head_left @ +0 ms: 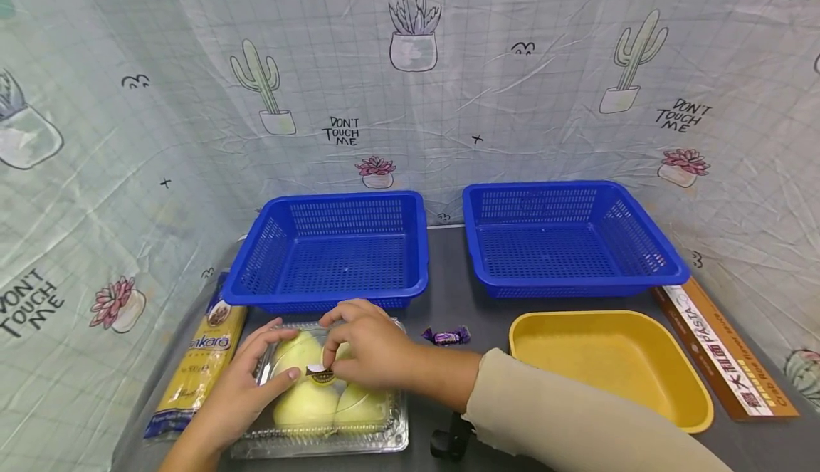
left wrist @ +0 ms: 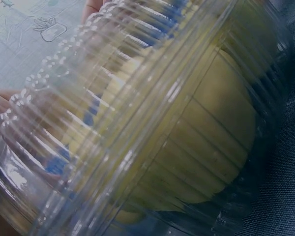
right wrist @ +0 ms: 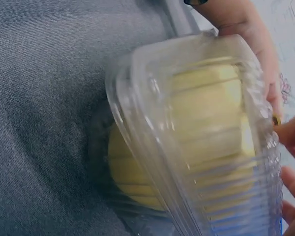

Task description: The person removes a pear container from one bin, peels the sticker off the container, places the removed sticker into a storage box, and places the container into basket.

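Head view: dark grey tabletop point(head_left: 448, 294), walled by cactus-print sheeting point(head_left: 512, 87). Counted 2 blue baskets, one left point(head_left: 333, 251) and one right point(head_left: 564, 240), 1 yellow tray point(head_left: 608, 365), 1 wrapped candy point(head_left: 446, 334), 1 pasta box point(head_left: 724, 347), 1 yellow packet point(head_left: 198, 365). At near edge, 1 clear clamshell box point(head_left: 320, 415) of pale buns. Left hand point(head_left: 246, 379) curled against its left side, thumb on lid; right hand point(head_left: 368, 347) pinched lid sticker point(head_left: 318, 372).

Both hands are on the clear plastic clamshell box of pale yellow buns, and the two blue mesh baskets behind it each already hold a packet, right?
Not quite. In the head view both blue mesh baskets are empty. The rest holds: the left hand and right hand rest on the clear plastic clamshell box of pale yellow buns.
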`<state>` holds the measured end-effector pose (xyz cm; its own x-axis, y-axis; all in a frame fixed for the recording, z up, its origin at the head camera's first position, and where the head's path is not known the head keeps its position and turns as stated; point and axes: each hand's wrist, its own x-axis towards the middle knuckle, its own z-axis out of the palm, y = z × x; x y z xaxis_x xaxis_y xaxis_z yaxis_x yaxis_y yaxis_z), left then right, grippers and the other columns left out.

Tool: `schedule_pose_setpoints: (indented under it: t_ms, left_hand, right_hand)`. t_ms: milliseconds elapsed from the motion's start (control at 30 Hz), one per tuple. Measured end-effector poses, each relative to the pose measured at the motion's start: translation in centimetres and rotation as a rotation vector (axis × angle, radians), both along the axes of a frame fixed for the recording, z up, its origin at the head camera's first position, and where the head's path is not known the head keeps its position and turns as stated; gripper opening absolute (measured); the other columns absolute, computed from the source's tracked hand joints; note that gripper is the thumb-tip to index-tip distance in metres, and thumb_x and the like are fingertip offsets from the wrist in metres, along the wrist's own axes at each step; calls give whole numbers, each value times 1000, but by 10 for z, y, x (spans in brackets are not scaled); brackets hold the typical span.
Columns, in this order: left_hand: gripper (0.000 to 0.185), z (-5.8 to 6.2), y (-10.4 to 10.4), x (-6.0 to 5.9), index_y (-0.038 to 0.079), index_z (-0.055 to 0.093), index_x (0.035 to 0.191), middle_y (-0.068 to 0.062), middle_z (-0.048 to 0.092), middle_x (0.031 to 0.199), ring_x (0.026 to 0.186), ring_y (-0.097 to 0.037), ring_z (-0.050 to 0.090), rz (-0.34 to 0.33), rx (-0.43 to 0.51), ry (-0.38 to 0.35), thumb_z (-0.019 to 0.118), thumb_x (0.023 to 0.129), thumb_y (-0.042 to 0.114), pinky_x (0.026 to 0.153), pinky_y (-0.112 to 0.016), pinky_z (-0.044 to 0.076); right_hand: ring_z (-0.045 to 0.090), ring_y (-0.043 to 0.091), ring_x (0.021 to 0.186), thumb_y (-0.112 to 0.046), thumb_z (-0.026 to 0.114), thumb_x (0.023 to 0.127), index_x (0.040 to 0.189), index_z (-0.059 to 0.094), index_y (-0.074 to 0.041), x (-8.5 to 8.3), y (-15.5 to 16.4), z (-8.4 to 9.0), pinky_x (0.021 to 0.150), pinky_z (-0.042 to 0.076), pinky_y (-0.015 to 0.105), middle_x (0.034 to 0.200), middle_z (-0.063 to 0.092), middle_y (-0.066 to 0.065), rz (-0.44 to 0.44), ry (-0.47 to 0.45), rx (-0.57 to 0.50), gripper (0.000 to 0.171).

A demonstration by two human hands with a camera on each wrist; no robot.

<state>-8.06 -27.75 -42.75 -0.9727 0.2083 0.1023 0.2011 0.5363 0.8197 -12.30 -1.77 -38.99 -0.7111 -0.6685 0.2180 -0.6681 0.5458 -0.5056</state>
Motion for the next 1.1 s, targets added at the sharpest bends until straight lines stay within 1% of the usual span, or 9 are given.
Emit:
schedule_pose_setpoints:
  t_ms: [133,300,433,500,633,733,900,1000,1100]
  left_hand:
    - [51,0,0,0,14,60,144,-23,30,169,153,-55,25,0,-8,-15,81,98,22,107,-82,26]
    - [52,1,0,-1,16,60,145,-21,30,169,153,-55,25,5,-23,-22,80,99,23,106,-83,27]
    - [53,1,0,0,16,60,146,-20,30,170,154,-54,25,14,-27,-36,81,98,24,107,-82,27]
    - [53,1,1,0,16,60,146,-20,30,170,154,-53,25,18,-26,-41,81,97,24,107,-82,26]
    - [54,2,2,0,17,61,145,-19,30,170,154,-53,25,24,-22,-39,82,97,24,109,-82,24]
    - [54,1,2,-1,16,61,145,-20,31,169,154,-51,25,20,-8,-26,82,96,22,110,-82,23]
    - [54,0,2,-1,13,61,144,-19,32,168,155,-47,24,13,14,-14,83,95,19,112,-80,22]
    - [54,1,1,-1,13,61,145,-19,32,169,155,-47,24,12,19,-23,82,96,19,113,-80,22]
    - [54,2,1,-1,12,60,145,-20,31,169,155,-48,22,4,25,-27,82,96,18,113,-81,21]
  right_hand:
    - [43,15,147,-19,78,90,85,77,-32,-4,4,2,125,28,47,146,63,-9,78,-68,4,14]
    - [40,14,149,-24,77,91,87,77,-32,-9,9,4,126,24,49,147,61,-14,171,-138,-2,10]
    - [40,12,149,-19,76,92,84,76,-27,-13,13,5,127,20,48,146,62,-14,233,-220,-59,12]
    - [41,11,148,-15,73,92,82,75,-24,-14,16,6,127,20,45,145,63,-12,254,-272,-103,13]
    - [44,8,142,-11,69,90,81,73,-19,-18,24,12,120,33,36,143,65,-7,270,-362,-193,13]
    - [46,8,141,-9,67,91,82,72,-17,-19,35,18,113,41,35,146,64,-5,270,-429,-254,12]
    - [46,11,143,-3,65,89,85,70,-14,-19,63,31,115,39,41,148,61,-6,247,-536,-339,13]
    - [46,16,145,-2,64,88,87,68,-10,-18,82,38,116,38,45,149,60,-4,261,-601,-401,9]
    - [45,20,147,-2,66,90,90,67,-9,-17,102,46,116,39,49,151,58,-1,288,-655,-433,8]
